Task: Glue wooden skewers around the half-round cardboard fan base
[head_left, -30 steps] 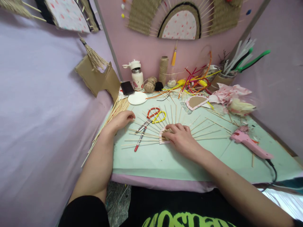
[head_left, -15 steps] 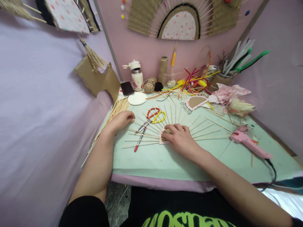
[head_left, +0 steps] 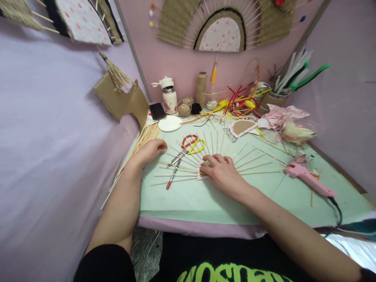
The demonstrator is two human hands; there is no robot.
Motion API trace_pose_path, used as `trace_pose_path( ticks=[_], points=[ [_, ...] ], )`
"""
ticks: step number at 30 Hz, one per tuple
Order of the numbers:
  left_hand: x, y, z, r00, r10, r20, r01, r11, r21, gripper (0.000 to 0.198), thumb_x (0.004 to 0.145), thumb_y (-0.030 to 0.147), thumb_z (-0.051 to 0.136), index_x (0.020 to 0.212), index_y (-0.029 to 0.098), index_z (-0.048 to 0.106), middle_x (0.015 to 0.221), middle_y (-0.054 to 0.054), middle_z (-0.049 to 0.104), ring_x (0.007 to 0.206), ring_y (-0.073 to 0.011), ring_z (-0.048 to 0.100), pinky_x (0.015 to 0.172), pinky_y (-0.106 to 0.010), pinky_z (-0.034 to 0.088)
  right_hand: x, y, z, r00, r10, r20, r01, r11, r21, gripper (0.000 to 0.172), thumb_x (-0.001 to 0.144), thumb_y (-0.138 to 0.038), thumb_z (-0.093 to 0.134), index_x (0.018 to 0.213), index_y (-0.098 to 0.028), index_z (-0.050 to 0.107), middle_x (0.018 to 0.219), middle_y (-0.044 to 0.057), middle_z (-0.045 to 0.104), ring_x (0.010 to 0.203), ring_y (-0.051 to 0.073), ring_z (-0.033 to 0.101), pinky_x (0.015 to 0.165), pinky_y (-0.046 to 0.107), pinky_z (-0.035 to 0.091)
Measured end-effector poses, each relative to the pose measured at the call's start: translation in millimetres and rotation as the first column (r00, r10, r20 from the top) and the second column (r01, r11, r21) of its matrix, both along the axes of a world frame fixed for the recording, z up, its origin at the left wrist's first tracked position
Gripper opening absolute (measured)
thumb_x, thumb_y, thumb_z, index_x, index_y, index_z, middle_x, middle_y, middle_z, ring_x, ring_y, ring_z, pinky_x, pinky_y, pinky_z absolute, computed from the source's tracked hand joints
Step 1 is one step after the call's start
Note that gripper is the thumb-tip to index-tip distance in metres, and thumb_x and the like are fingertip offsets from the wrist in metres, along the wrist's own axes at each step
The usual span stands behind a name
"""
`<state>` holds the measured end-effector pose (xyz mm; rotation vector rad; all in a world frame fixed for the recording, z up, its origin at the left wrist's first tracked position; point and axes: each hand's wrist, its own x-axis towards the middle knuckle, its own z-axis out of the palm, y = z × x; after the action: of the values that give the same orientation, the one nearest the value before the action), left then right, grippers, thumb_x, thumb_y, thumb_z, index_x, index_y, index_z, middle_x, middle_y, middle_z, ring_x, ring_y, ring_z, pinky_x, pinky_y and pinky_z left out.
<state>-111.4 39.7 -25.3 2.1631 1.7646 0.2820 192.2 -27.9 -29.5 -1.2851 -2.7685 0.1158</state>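
Note:
Thin wooden sticks [head_left: 176, 175] fan out from a small half-round cardboard piece [head_left: 202, 172] with a pink-and-white edge, lying on the table. Over that piece rests my right hand [head_left: 221, 168], palm down, its bent fingers apart and touching the sticks' inner ends; it covers much of the cardboard. My left hand [head_left: 154, 150] is closed in a pinch at the outer end of one stick on the left side. Scissors [head_left: 183, 150] with one red and one yellow handle lie among the left sticks. Just below them is a pen [head_left: 174, 174] with a red end.
Loose sticks [head_left: 143, 137] lie along the left edge. A pink glue gun [head_left: 310, 178] with a black cord is at right. Toward the back stand a white bottle [head_left: 170, 101], a twine spool [head_left: 201, 88], a phone [head_left: 158, 111], pipe cleaners and a pink-edged half-round piece [head_left: 242, 127].

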Motion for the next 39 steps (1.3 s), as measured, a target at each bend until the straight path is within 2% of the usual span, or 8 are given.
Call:
trace_pose_path(
  ticks=[22,31,39],
  points=[
    [3.1,-2.9,4.9,1.0,0.018,-0.015,-0.018,1.0,-0.011,0.017,0.076,0.026,0.056,0.088,0.02,0.068,0.094,-0.004,0.071,0.086,-0.0209,0.061,0.079,-0.03,0.046,-0.5,-0.5,1.1,1.0,-0.003,0.005,0.003,1.0,0.0,0.025,0.096,-0.025,0.048,0.107,-0.028,0.07,0.133,0.008,0.055,0.115,0.027,0.042,0.085,0.041,0.028],
    [-2.4,-0.1,-1.2,1.0,-0.019,-0.007,0.019,1.0,0.002,0.019,0.078,0.029,0.056,0.09,0.02,0.068,0.091,-0.005,0.07,0.084,-0.0208,0.061,0.076,-0.03,0.046,0.0,-0.8,0.9,1.0,-0.002,0.004,0.002,1.0,0.001,0.025,0.095,-0.024,0.049,0.107,-0.028,0.07,0.133,0.007,0.055,0.115,0.027,0.043,0.085,0.041,0.029],
    [-1.4,0.1,-0.7,1.0,-0.003,-0.011,0.003,1.0,0.0,0.018,0.077,0.028,0.057,0.089,0.02,0.068,0.092,-0.004,0.071,0.084,-0.0202,0.061,0.076,-0.029,0.046,-0.3,-0.6,1.3,1.0,-0.009,-0.002,0.009,1.0,-0.014,0.024,0.096,-0.025,0.049,0.107,-0.027,0.07,0.134,0.006,0.055,0.116,0.027,0.042,0.086,0.042,0.028]
  ],
)
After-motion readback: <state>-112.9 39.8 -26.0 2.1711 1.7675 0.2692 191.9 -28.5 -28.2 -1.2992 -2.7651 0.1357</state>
